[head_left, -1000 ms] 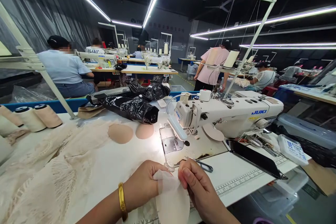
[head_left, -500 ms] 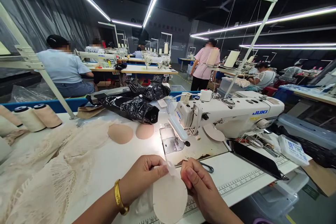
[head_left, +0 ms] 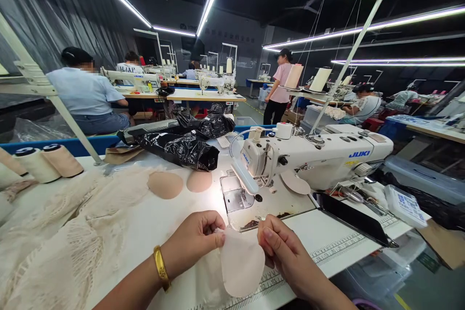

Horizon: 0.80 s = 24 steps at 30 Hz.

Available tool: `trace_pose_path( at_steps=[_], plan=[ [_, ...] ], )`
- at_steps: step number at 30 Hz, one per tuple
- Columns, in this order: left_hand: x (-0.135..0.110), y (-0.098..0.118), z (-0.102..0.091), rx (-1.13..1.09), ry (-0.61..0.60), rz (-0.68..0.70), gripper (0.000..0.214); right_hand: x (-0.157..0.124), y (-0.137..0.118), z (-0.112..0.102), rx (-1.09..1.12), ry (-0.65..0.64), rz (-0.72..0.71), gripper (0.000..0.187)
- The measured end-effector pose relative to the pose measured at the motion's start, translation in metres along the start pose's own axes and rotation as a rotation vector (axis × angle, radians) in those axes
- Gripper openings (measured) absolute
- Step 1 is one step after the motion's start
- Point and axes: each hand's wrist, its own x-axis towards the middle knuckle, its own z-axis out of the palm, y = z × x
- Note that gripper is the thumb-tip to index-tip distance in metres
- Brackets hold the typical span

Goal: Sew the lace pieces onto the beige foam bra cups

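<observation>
Midway | beige piece (head_left: 242,267) | left fingers (head_left: 217,240) pinch upper corner | right fingers (head_left: 273,237) alongside

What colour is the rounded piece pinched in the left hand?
Pale beige; the head view shows the rounded piece best.

Head-worn view, facing forward and down, close above worktable (head_left: 152,215)
</observation>
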Motion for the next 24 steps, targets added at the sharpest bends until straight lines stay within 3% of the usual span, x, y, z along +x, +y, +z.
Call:
trace_pose_path(
  at_steps=[5, 8, 12, 16, 18, 21, 24],
  plan=[
    [-0.002, 0.003, 0.004, -0.155, 0.031, -0.005, 0.034, -0.002, -0.003, 0.008, -0.02, -0.083, 0.012, 0.044],
    [-0.004, 0.006, -0.001, -0.218, 0.096, -0.016, 0.037, -0.005, -0.002, 0.007, -0.198, -0.09, 0.051, 0.045],
    [-0.006, 0.012, -0.018, -0.306, 0.228, 0.001, 0.04, -0.01, -0.006, -0.025, -0.55, -0.01, 0.092, 0.047],
    [-0.005, 0.014, -0.027, -0.286, 0.199, 0.0, 0.043, -0.014, -0.026, -0.059, -0.901, 0.063, 0.08, 0.042],
    [-0.005, 0.012, -0.024, -0.218, 0.153, 0.015, 0.041, -0.014, -0.037, -0.055, -0.965, -0.001, -0.022, 0.034],
    [-0.003, 0.01, -0.017, -0.07, 0.104, 0.049, 0.038, -0.011, -0.04, -0.023, -0.896, -0.049, -0.36, 0.006],
    [-0.003, 0.009, -0.012, 0.015, 0.083, 0.069, 0.038, -0.001, -0.027, 0.015, -0.939, -0.02, -0.667, 0.01]
  ],
)
